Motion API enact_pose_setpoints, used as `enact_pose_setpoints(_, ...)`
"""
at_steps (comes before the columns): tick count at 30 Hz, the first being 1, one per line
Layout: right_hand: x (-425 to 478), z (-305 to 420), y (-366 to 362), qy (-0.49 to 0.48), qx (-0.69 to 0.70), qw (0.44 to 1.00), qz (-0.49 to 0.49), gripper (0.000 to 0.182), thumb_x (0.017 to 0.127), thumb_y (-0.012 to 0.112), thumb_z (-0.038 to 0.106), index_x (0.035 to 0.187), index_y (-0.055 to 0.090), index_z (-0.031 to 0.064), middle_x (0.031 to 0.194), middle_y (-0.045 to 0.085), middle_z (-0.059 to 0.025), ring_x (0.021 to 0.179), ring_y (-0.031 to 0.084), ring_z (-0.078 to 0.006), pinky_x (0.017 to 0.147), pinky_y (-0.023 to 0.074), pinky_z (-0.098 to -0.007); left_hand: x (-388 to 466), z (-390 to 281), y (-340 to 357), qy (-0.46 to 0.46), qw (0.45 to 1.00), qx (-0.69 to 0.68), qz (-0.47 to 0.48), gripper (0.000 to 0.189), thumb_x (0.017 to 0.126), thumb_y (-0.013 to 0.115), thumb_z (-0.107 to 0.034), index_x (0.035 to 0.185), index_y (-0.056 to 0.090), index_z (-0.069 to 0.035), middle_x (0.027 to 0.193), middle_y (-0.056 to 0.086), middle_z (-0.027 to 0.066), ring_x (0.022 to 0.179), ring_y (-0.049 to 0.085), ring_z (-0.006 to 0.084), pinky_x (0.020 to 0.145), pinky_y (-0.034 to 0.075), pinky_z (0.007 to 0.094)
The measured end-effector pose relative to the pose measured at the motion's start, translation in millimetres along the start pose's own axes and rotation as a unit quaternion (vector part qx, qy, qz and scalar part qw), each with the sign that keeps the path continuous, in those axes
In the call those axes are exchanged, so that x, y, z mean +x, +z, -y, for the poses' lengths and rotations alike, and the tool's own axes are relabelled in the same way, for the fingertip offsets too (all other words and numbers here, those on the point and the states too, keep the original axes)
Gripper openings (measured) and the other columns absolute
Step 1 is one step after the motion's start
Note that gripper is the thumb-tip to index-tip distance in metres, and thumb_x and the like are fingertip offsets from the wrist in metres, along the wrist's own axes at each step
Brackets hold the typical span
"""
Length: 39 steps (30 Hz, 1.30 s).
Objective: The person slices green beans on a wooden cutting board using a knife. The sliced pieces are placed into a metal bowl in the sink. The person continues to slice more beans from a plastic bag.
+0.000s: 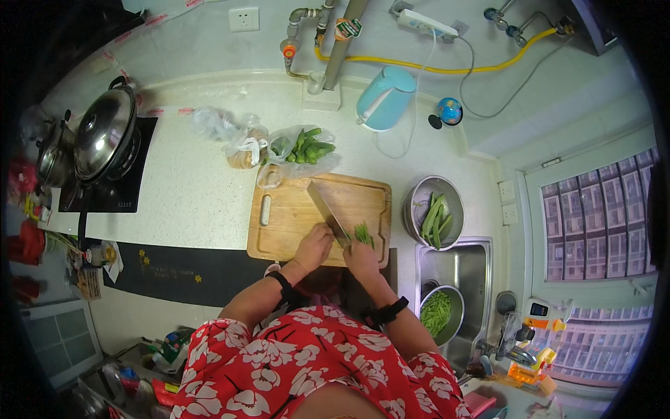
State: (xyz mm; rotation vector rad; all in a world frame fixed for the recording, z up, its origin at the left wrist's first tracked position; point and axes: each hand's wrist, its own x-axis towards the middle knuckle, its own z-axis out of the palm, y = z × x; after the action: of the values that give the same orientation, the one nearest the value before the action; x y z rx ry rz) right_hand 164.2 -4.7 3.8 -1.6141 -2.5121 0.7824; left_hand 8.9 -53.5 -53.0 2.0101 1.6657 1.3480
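A wooden cutting board (282, 220) lies in front of me on the counter. My right hand (362, 257) grips the near end of a kitchen cleaver (325, 208), whose blade slants across the board toward the far left. Against the blade's left side are the bent fingers of my left hand (315, 244); whatever may be under them is hidden. Thin green strips of cut vegetable (363, 234) lie on the board just right of the blade, beyond my right hand.
Okra in a plastic bag (309, 147) sits behind the board. A colander (456, 209) with green pods stands to the right, above the sink (473, 272), where a metal bowl (459, 314) holds shredded greens. Farther back is a blue kettle (386, 99). A lidded wok (102, 136) occupies the stove.
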Motion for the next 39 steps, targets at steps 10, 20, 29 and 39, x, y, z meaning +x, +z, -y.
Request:
enact_pose_setpoints(10, -10.6, 0.9, -22.4, 0.015, -0.001, 1.000, -0.001, 0.022, 0.079, 0.062, 0.018, 0.093, 0.063, 0.0007, 0.078, 0.062, -0.0255, 0.078, 0.061, -0.0433, 0.069, 0.0488, -0.0509, -0.9, 3.4, -5.8, 0.019, 0.999, 0.022, 0.037, 0.022, 0.068, 0.066, 0.006, 0.090, 0.065, 0.001, 0.099, 0.057, 0.0122, 0.105, 0.054, 0.0320, 0.080, 0.049, 0.0366)
enact_pose_setpoints(20, -35.2, 3.2, -31.0, -0.033, -0.022, 0.999, -0.012, 0.020, 0.081, 0.060, 0.016, 0.091, 0.060, -0.0013, 0.077, 0.062, -0.0265, 0.076, 0.061, -0.0439, 0.068, 0.0487, -0.0528, -2.5, 4.3, -3.6, 0.004, 1.000, 0.014, -0.010, 0.019, 0.070, 0.067, 0.004, 0.089, 0.065, 0.000, 0.095, 0.059, 0.0126, 0.099, 0.056, 0.0318, 0.083, 0.050, 0.0365)
enact_pose_setpoints(29, -31.9, 1.5, -23.7, -0.005, -0.032, 0.999, 0.015, 0.021, 0.082, 0.058, 0.018, 0.084, 0.060, -0.0030, 0.071, 0.061, -0.0266, 0.072, 0.062, -0.0434, 0.066, 0.0491, -0.0521, -0.8, 3.9, -5.0, 0.006, 1.000, 0.016, 0.000, 0.018, 0.071, 0.067, 0.004, 0.088, 0.066, -0.001, 0.095, 0.060, 0.0114, 0.100, 0.056, 0.0318, 0.086, 0.049, 0.0371)
enact_pose_setpoints(39, -12.0, 8.1, 0.0, -0.012, -0.010, 1.000, -0.018, 0.023, 0.082, 0.058, 0.018, 0.082, 0.061, -0.0043, 0.073, 0.061, -0.0277, 0.073, 0.062, -0.0436, 0.069, 0.0492, -0.0515, 1.0, 3.4, -6.0, -0.004, 1.000, -0.007, -0.011, 0.015, 0.073, 0.067, 0.003, 0.088, 0.065, 0.000, 0.096, 0.059, 0.0114, 0.101, 0.056, 0.0317, 0.085, 0.049, 0.0370)
